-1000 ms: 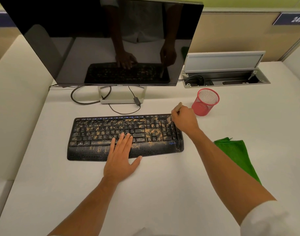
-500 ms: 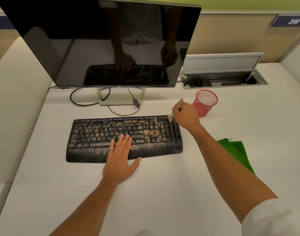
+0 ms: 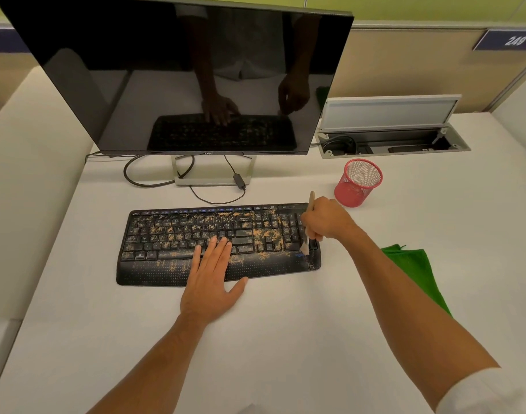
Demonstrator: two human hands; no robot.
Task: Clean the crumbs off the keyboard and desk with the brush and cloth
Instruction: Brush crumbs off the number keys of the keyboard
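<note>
Swept down from the top right corner of the keyboard [image 3: 220,243], the brush [image 3: 307,234] now has its bristles at the lower right keys, gripped in the right hand [image 3: 325,219]. Flat and spread, the left hand [image 3: 214,279] presses the palm rest, apparently to steady it. Orange crumbs [image 3: 264,234] litter the keys; the green cloth [image 3: 417,273] waits on the desk [image 3: 285,339], right.

A black keyboard [image 3: 220,243] speckled with orange crumbs [image 3: 266,234] lies on a white desk [image 3: 285,339], in front of a dark monitor [image 3: 178,73]. The left hand [image 3: 212,283] rests flat on the keyboard's front edge. The right hand [image 3: 325,219] grips a small brush [image 3: 307,234], bristles down at the keyboard's right end. A green cloth [image 3: 417,273] lies toward the desk's right edge, and a red mesh cup [image 3: 358,182] stands behind the right hand.
</note>
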